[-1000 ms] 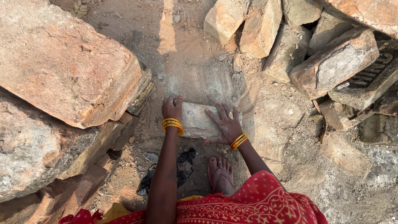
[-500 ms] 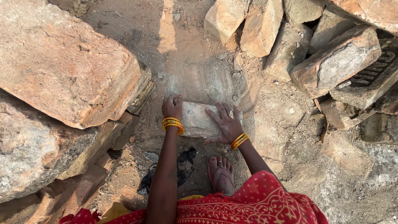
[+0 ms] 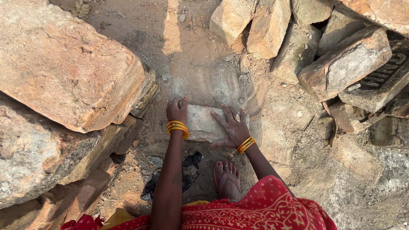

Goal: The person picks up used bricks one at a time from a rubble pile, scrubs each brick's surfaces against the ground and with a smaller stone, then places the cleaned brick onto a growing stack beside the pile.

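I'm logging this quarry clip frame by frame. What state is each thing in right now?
Stone slab: lying flat on the ground, both hands on it.
Left hand: curled over the slab's left end.
Right hand: spread flat on the slab's right part.
Sandalled foot: planted behind the slab.
Large boulder: resting at the left, untouched.

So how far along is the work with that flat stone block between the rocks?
Both hands are on the flat stone block: the left hand grips its left end, the right hand lies flat on top. The block rests on the dusty ground, not lifted. Cut stones are piled at right. Lifting or shifting the block looks not yet done.
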